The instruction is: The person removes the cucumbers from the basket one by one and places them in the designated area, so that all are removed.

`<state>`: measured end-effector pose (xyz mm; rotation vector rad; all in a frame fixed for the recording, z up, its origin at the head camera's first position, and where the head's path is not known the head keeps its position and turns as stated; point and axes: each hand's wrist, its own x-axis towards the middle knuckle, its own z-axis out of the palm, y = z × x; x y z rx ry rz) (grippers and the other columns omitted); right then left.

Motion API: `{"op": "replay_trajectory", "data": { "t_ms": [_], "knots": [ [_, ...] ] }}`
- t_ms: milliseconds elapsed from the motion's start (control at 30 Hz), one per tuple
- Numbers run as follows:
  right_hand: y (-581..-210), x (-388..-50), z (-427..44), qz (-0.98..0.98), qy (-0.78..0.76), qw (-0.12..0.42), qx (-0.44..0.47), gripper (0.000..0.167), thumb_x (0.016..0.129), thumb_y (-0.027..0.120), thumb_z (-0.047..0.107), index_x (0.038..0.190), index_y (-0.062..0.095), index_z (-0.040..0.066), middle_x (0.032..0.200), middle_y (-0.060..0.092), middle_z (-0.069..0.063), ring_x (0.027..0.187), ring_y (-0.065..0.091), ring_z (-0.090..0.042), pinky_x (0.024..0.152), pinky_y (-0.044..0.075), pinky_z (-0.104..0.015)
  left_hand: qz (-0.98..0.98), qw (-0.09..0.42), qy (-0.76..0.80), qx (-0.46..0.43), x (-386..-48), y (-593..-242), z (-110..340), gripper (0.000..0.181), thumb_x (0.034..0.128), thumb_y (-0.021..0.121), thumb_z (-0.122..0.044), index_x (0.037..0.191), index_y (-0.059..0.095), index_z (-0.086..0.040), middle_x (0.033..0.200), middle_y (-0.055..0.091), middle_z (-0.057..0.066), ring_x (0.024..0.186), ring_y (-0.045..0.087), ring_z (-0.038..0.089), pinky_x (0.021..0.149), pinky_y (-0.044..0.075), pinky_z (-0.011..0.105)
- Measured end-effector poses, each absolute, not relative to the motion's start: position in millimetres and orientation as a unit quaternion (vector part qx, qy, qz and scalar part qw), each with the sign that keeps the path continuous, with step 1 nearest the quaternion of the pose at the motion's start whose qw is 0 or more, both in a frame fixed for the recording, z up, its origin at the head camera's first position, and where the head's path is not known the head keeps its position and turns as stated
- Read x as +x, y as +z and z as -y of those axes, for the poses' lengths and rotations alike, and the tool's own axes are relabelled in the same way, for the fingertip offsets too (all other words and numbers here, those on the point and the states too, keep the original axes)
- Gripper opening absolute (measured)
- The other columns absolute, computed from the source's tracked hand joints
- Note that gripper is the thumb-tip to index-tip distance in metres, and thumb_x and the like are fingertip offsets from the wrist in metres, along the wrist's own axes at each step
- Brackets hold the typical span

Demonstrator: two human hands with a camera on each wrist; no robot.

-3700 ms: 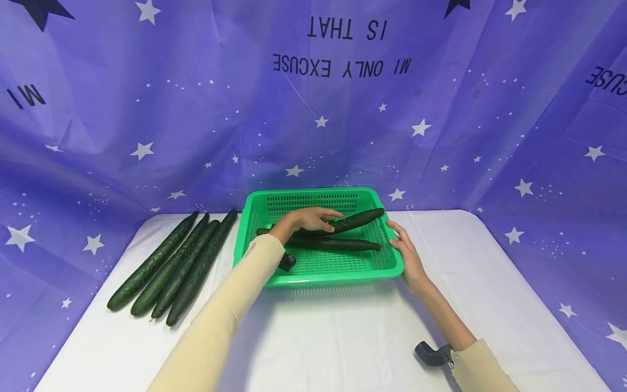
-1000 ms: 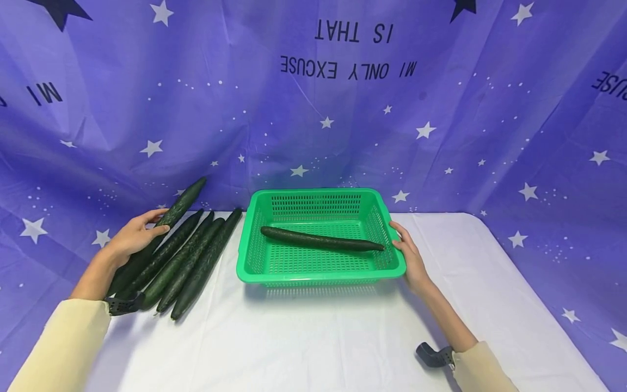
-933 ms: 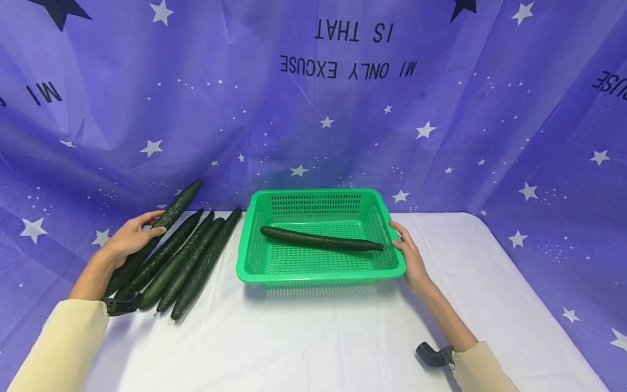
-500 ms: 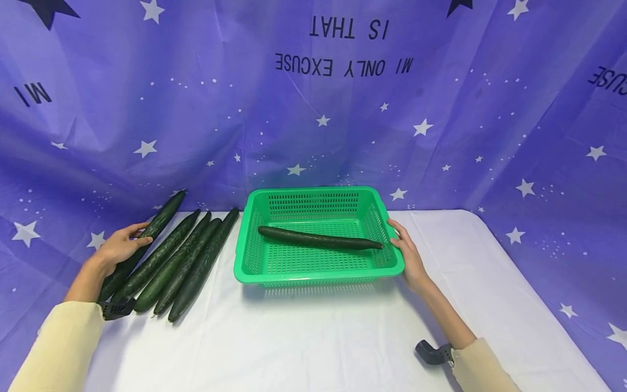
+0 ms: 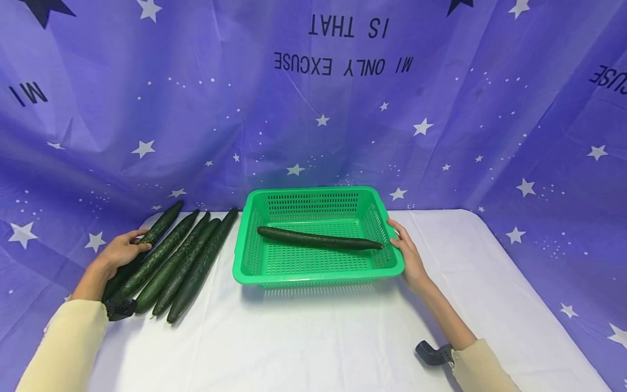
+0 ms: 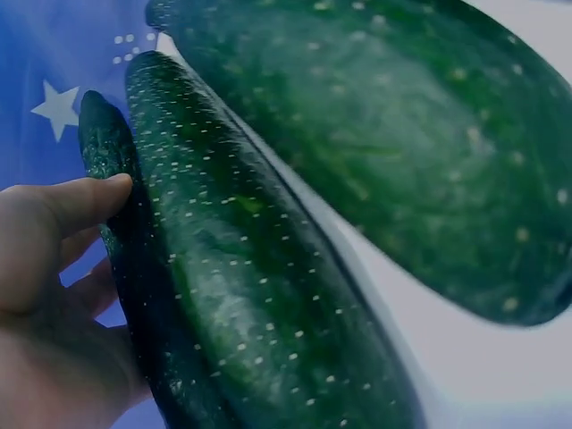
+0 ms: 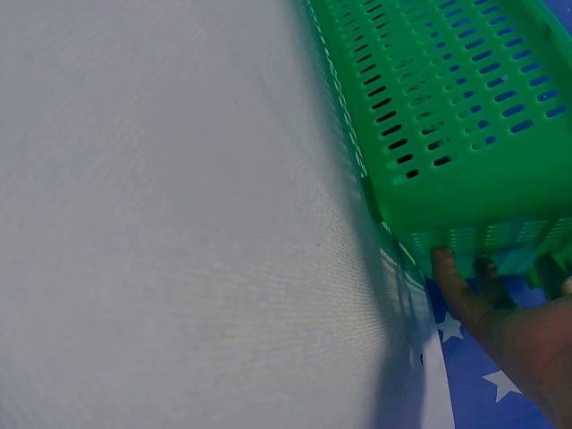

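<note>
In the head view my left hand [image 5: 119, 255] holds the leftmost dark green cucumber [image 5: 164, 222], with the thumb on its near side. This cucumber lies alongside several others, the closest being a cucumber [image 5: 161, 251] just to its right. The left wrist view shows the thumb pressed on the held cucumber [image 6: 107, 147]; its lower part is partly hidden. At the right end of the green plastic basket [image 5: 318, 279] my right hand [image 5: 410, 261] grips the rim. In the right wrist view, fingers touch the outer wall. One cucumber [image 5: 318, 239] lies lengthwise inside the basket.
A white cloth [image 5: 318, 343] covers the table. Behind it hangs a purple curtain [image 5: 343, 136] with stars and upside-down lettering. A black strap mount [image 5: 433, 354] sits on the right wrist, another [image 5: 120, 309] on the left.
The left hand has moved a cucumber out of the basket to the row's left end, then lowered it beside the others. Its raised tip has come down. The right hand stays at the basket.
</note>
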<state>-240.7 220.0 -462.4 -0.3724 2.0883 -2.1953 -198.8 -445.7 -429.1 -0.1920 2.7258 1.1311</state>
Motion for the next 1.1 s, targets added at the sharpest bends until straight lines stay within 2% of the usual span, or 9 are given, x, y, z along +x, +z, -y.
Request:
{"op": "replay_trajectory", "data": {
  "t_ms": [167, 300, 367, 600, 800, 967, 1100],
  "knots": [
    [-463, -241, -220, -0.685, -0.717, 0.044, -0.121, 0.051, 0.109, 0.031, 0.019, 0.159, 0.024, 0.015, 0.152, 0.031, -0.016, 0.094, 0.063, -0.018, 0.074, 0.056, -0.027, -0.925, 0.080, 0.367, -0.058, -199, -436, 443, 0.060, 0.1057, 0.045, -0.018, 0.147, 0.020, 0.018, 0.135, 0.029, 0.048, 0.124, 0.032, 0.062, 0.096, 0.035, 0.067],
    [-463, -242, -220, -0.685, -0.718, 0.041, -0.117, 0.051, 0.108, 0.031, 0.019, 0.159, 0.026, 0.016, 0.151, 0.031, -0.016, 0.095, 0.062, -0.019, 0.074, 0.055, -0.028, -0.930, 0.059, 0.359, -0.057, -197, -439, 441, 0.057, 0.1047, 0.046, -0.015, 0.145, 0.025, 0.019, 0.130, 0.038, 0.047, 0.118, 0.041, 0.056, 0.091, 0.041, 0.056],
    [-463, -242, -220, -0.684, -0.719, 0.039, -0.116, 0.051, 0.108, 0.032, 0.019, 0.159, 0.027, 0.016, 0.151, 0.031, -0.015, 0.095, 0.062, -0.018, 0.074, 0.055, -0.027, -0.928, 0.056, 0.363, -0.059, -196, -439, 439, 0.056, 0.1048, 0.046, -0.015, 0.144, 0.025, 0.019, 0.130, 0.038, 0.047, 0.118, 0.042, 0.056, 0.090, 0.040, 0.054],
    [-464, -242, -220, -0.683, -0.720, 0.040, -0.119, 0.051, 0.109, 0.030, 0.017, 0.159, 0.025, 0.014, 0.150, 0.032, -0.017, 0.093, 0.062, -0.016, 0.074, 0.055, -0.027, -0.917, 0.070, 0.386, -0.069, -191, -441, 431, 0.058, 0.1065, 0.043, -0.019, 0.146, 0.022, 0.018, 0.134, 0.035, 0.047, 0.122, 0.038, 0.059, 0.097, 0.036, 0.063],
    [-463, -241, -219, -0.687, -0.715, 0.040, -0.124, 0.050, 0.109, 0.030, 0.019, 0.159, 0.025, 0.015, 0.153, 0.028, -0.016, 0.095, 0.062, -0.017, 0.075, 0.055, -0.027, -0.918, 0.067, 0.381, -0.086, -190, -443, 428, 0.057, 0.1058, 0.044, -0.018, 0.145, 0.025, 0.018, 0.135, 0.037, 0.046, 0.122, 0.039, 0.059, 0.098, 0.036, 0.064],
    [-464, -241, -220, -0.679, -0.723, 0.041, -0.119, 0.050, 0.109, 0.030, 0.018, 0.158, 0.026, 0.015, 0.150, 0.031, -0.018, 0.088, 0.063, -0.015, 0.072, 0.056, -0.027, -0.920, 0.072, 0.373, -0.091, -193, -441, 427, 0.058, 0.1052, 0.043, -0.020, 0.145, 0.026, 0.018, 0.138, 0.033, 0.046, 0.126, 0.035, 0.061, 0.100, 0.034, 0.066],
    [-464, -242, -220, -0.675, -0.727, 0.043, -0.120, 0.050, 0.109, 0.031, 0.019, 0.158, 0.026, 0.015, 0.149, 0.032, -0.018, 0.087, 0.064, -0.015, 0.071, 0.056, -0.028, -0.924, 0.063, 0.366, -0.084, -193, -441, 428, 0.056, 0.1040, 0.045, -0.017, 0.143, 0.027, 0.020, 0.135, 0.037, 0.047, 0.123, 0.039, 0.061, 0.098, 0.037, 0.064]
  ]
}}
